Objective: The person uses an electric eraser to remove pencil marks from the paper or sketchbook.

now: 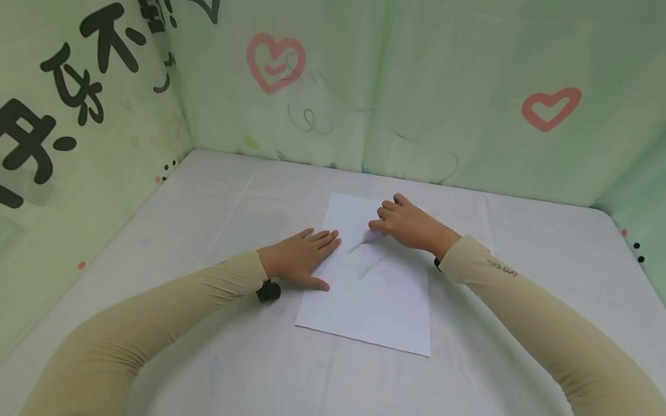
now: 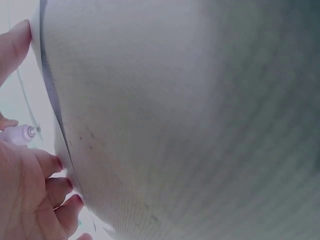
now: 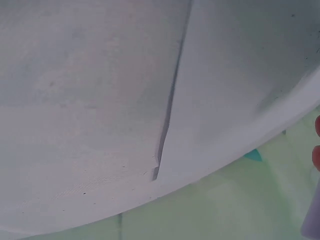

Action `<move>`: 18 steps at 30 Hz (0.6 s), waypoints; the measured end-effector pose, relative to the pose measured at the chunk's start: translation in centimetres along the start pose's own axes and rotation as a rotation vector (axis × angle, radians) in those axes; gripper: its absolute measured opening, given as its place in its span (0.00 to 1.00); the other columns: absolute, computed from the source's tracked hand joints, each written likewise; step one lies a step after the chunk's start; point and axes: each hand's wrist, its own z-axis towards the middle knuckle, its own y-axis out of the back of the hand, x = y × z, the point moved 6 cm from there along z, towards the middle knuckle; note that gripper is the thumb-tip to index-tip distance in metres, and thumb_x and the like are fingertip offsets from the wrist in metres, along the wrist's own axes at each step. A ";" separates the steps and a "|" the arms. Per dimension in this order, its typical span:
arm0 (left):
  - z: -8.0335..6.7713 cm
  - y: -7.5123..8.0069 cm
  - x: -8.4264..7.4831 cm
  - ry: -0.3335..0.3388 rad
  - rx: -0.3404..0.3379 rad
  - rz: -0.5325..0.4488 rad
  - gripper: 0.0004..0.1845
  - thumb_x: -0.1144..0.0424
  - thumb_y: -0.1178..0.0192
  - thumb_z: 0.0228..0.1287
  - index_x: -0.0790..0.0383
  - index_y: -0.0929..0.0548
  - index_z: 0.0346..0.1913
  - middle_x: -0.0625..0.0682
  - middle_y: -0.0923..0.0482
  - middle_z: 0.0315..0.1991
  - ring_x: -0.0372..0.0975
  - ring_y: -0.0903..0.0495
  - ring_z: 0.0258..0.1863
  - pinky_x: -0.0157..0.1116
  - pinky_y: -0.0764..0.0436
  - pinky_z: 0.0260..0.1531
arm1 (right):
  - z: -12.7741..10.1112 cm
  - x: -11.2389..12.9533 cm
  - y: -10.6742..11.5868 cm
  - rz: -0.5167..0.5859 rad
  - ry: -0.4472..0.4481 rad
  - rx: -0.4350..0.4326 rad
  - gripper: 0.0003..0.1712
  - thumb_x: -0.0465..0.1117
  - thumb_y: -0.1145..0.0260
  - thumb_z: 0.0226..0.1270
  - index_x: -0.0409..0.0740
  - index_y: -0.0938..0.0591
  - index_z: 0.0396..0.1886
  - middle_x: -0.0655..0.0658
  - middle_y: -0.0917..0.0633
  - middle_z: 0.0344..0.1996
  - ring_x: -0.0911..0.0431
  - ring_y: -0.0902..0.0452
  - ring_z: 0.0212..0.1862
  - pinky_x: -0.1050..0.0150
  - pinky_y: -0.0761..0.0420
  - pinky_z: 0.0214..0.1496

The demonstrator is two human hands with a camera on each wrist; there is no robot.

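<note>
A white sheet of paper (image 1: 373,309) lies on the white-covered table. My left hand (image 1: 303,256) rests on its left edge with the fingers spread and the thumb apart; part of this hand (image 2: 25,190) shows in the left wrist view. Above the upper part of the sheet, my right hand (image 1: 407,223) grips a lavender tool (image 1: 372,236) with a small metal tip. That tool (image 2: 19,135) also appears in the left wrist view. From its tip a thin grey line runs down-left; whether it is a shaft or a mark, I cannot tell.
The white table cover (image 1: 237,365) spreads around the sheet on all sides. Pale green curtains (image 1: 449,101) with hearts and dark characters stand behind and at both sides. A black wrist device (image 1: 269,291) sits under the left wrist.
</note>
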 end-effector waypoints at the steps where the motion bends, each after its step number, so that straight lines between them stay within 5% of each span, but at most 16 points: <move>1: 0.0 0.0 0.0 0.001 -0.002 0.000 0.52 0.29 0.54 0.60 0.60 0.59 0.75 0.54 0.62 0.77 0.44 0.59 0.76 0.47 0.57 0.74 | 0.0 -0.1 0.0 -0.005 -0.008 0.003 0.12 0.41 0.29 0.53 0.51 0.20 0.38 0.45 0.19 0.30 0.51 0.28 0.36 0.58 0.36 0.42; 10: -0.1 0.2 -0.2 0.004 0.008 0.000 0.52 0.29 0.54 0.60 0.60 0.59 0.75 0.54 0.63 0.77 0.44 0.59 0.76 0.47 0.57 0.74 | 0.0 0.2 -0.1 0.013 0.020 0.002 0.14 0.41 0.30 0.54 0.50 0.20 0.40 0.44 0.18 0.32 0.51 0.27 0.37 0.57 0.35 0.42; 18: -0.1 0.1 -0.2 0.003 0.011 0.009 0.53 0.29 0.54 0.59 0.59 0.59 0.75 0.53 0.63 0.77 0.44 0.59 0.76 0.47 0.57 0.74 | -0.3 -0.1 0.2 0.016 -0.021 0.095 0.16 0.35 0.36 0.63 0.44 0.23 0.50 0.40 0.19 0.41 0.48 0.27 0.45 0.52 0.32 0.50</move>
